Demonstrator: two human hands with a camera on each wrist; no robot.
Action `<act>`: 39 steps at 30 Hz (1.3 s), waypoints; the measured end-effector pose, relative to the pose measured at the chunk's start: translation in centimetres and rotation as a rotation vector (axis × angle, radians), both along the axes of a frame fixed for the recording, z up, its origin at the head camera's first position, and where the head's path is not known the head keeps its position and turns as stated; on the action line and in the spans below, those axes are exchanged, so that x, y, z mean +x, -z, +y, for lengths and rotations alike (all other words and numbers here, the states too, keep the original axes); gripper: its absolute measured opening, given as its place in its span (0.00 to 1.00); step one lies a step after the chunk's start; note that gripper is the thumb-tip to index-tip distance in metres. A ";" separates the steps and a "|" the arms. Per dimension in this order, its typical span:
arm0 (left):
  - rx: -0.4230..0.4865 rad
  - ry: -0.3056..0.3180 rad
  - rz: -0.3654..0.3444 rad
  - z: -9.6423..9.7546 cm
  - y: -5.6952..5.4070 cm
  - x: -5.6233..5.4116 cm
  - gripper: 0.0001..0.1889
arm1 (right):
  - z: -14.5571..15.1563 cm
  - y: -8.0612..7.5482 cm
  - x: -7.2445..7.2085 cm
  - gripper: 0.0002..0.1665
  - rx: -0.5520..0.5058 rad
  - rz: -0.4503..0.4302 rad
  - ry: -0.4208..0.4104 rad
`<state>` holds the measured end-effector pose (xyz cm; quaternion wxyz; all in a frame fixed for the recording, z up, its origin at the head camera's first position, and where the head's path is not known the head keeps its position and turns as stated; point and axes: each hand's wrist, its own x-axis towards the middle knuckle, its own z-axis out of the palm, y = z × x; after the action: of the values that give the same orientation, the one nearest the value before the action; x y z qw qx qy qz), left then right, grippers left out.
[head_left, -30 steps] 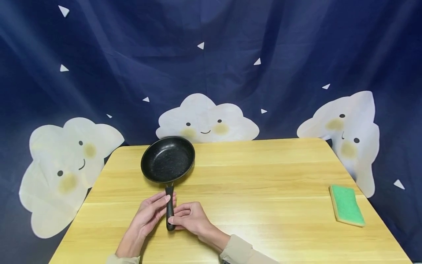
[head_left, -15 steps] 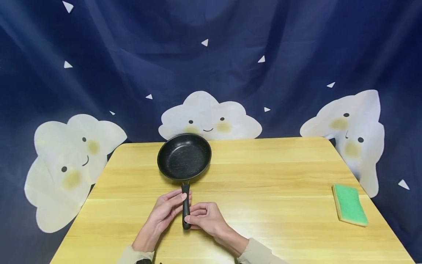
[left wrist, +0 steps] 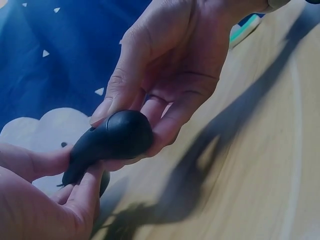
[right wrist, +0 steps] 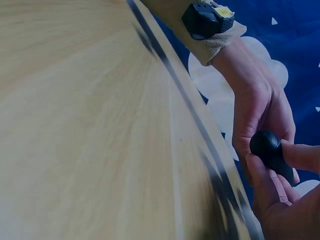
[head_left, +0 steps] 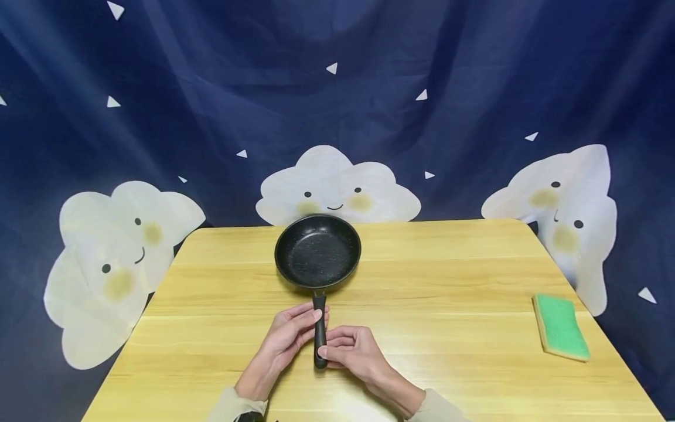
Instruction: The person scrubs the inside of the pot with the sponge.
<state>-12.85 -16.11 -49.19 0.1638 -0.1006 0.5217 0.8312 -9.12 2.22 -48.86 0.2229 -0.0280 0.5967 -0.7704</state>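
Both hands meet on the straight black handle (head_left: 319, 331) of a small black non-stick frying pan (head_left: 318, 251). The left hand (head_left: 289, 337) has its fingers and thumb curled round the handle's middle; the right hand (head_left: 354, 350) pinches the rounded end (left wrist: 125, 132) between thumb and fingers. The pan sits flat on the pale wooden worktop (head_left: 432, 281) just beyond the fingertips, its bowl pointing away from the person and looking dry and bare inside. Well off to the right of the right hand lies a green-and-yellow rectangular sponge (head_left: 560, 326), untouched. By my judgement, the pan is merely gripped; any work with the sponge is not yet begun.
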 end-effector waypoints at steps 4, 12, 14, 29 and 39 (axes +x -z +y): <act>0.009 0.045 0.017 1.1 0.1 -0.1 0.27 | 1.1 0.1 0.3 0.17 0.000 -0.007 0.015; 0.029 0.085 0.016 2.9 0.4 -0.2 0.27 | 2.7 0.6 0.8 0.19 -0.005 -0.023 0.038; 0.027 0.091 0.017 3.3 0.5 -0.3 0.27 | 3.1 0.6 0.8 0.19 0.002 -0.021 0.042; 0.030 0.122 0.000 6.3 1.2 -0.2 0.23 | 5.9 0.9 1.5 0.22 0.040 -0.046 0.072; 0.038 0.118 -0.005 7.1 1.3 -0.4 0.22 | 6.9 0.9 1.4 0.23 0.042 -0.054 0.072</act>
<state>-13.25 -8.98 -50.44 0.2156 -0.0685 0.5107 0.8295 -7.72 9.11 -49.77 0.2116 0.0189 0.6073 -0.7655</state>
